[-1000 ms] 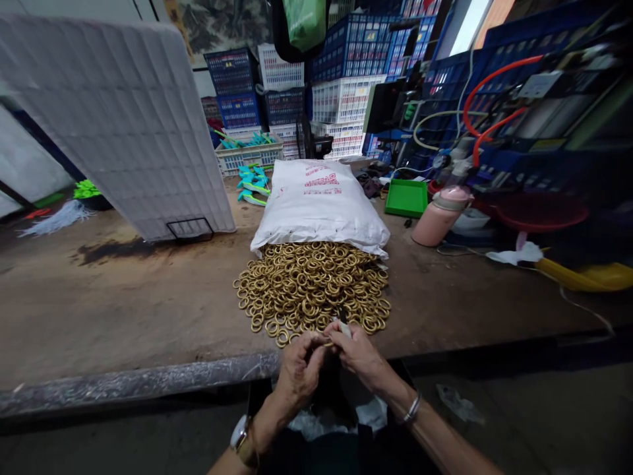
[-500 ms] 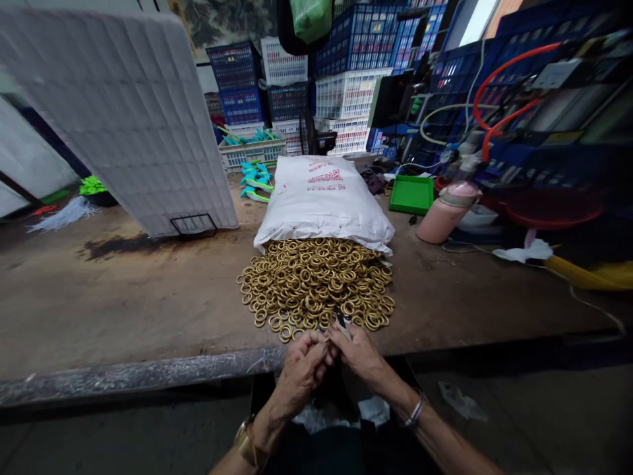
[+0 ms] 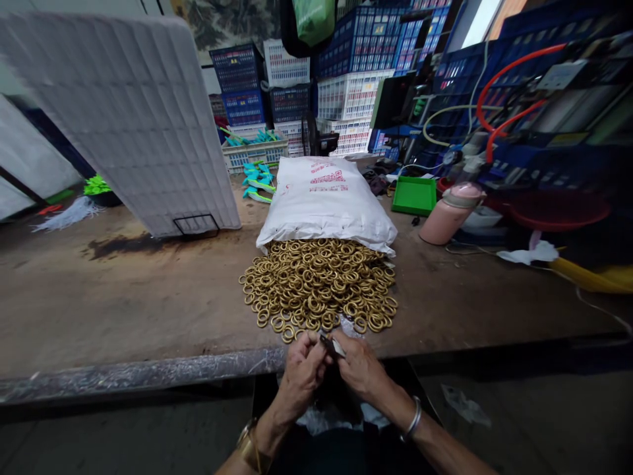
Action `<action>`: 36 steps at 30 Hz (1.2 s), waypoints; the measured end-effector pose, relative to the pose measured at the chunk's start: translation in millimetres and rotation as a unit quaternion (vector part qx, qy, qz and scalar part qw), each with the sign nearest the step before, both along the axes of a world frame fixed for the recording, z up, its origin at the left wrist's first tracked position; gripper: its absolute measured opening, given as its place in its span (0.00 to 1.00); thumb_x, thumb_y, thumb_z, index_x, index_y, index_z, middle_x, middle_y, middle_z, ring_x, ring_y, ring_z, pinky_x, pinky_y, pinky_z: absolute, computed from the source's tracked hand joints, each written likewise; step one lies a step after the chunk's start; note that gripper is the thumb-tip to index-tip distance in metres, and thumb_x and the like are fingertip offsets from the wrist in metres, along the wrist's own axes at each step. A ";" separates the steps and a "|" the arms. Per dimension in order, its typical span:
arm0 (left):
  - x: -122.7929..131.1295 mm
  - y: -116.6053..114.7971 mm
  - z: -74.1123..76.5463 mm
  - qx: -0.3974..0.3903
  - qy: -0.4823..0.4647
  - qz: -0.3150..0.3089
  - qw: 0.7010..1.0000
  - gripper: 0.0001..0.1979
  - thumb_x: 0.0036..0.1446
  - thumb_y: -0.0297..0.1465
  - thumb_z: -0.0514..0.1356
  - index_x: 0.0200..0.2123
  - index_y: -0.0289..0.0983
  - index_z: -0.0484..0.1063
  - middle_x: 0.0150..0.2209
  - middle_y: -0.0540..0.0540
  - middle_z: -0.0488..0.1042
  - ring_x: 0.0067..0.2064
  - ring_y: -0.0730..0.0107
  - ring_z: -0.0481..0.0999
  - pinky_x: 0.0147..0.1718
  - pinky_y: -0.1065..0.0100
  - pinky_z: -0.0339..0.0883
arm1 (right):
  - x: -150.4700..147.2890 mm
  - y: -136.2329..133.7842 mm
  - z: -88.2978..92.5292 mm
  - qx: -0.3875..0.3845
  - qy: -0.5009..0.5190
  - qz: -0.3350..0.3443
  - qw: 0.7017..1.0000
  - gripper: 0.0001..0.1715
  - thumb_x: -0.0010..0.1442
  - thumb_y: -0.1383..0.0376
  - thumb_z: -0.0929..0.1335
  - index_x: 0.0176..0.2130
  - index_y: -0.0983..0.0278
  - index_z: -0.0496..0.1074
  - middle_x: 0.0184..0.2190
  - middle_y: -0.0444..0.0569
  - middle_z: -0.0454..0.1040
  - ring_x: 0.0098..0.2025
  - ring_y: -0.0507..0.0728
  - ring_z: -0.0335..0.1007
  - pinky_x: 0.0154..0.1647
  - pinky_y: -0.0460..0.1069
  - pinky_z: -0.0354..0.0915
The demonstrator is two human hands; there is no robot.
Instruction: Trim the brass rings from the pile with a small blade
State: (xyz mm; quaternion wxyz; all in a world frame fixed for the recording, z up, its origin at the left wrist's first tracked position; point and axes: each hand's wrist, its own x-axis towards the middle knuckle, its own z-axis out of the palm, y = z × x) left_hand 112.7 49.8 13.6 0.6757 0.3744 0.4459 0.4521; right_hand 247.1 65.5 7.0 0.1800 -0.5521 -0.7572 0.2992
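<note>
My left hand (image 3: 304, 369) is closed in a pinch at the table's front edge, its fingertips on a small gold-coloured ring that is mostly hidden. My right hand (image 3: 363, 369) is wrapped round a slim knife-like tool (image 3: 332, 344) with a dark end and a pale part. That dark end points left and meets the left fingertips. Just beyond both hands lies a heap of gold-coloured rings (image 3: 316, 284), spilling from the mouth of a white woven sack (image 3: 329, 198) with red print. A scrap of clear plastic (image 3: 349, 325) shows at the heap's near edge.
On the left a tall pale padded panel (image 3: 133, 125) stands on the wooden table (image 3: 148, 303). To the right are a green tray (image 3: 414, 195), a pink bottle (image 3: 450, 214) and a red basin (image 3: 558, 211). Stacked crates (image 3: 353, 95) rise behind.
The tool in my right hand has swung from pointing up and away to pointing left, against my left fingertips. My left hand stays pinched in nearly the same place. The view has shifted slightly.
</note>
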 end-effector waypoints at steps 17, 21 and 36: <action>-2.4 -9.9 5.8 -0.069 -0.148 0.008 0.987 0.11 0.51 0.36 0.57 0.27 0.33 0.64 0.24 0.46 0.70 0.18 0.80 0.63 0.13 0.79 0.53 | -0.5 33.6 -12.7 0.145 -0.097 -0.103 0.979 0.15 0.53 0.71 0.60 0.42 0.63 0.63 0.26 0.46 0.72 0.27 0.53 0.67 0.27 0.45 0.50; -6.4 -5.9 2.9 -0.098 -0.196 0.019 0.975 0.11 0.48 0.33 0.58 0.35 0.35 0.64 0.26 0.47 0.71 0.21 0.76 0.67 0.13 0.78 0.56 | -4.3 39.3 -17.0 0.142 -0.146 -0.105 0.973 0.16 0.52 0.71 0.61 0.43 0.62 0.63 0.27 0.46 0.73 0.27 0.53 0.68 0.27 0.45 0.49; 1.4 24.2 3.7 -0.035 -0.072 0.062 0.995 0.15 0.45 0.39 0.61 0.32 0.35 0.64 0.23 0.53 0.66 0.20 0.79 0.64 0.13 0.79 0.54 | 12.9 43.1 -12.9 0.104 0.006 -0.105 0.989 0.13 0.54 0.67 0.58 0.37 0.63 0.67 0.28 0.48 0.73 0.31 0.54 0.68 0.31 0.45 0.57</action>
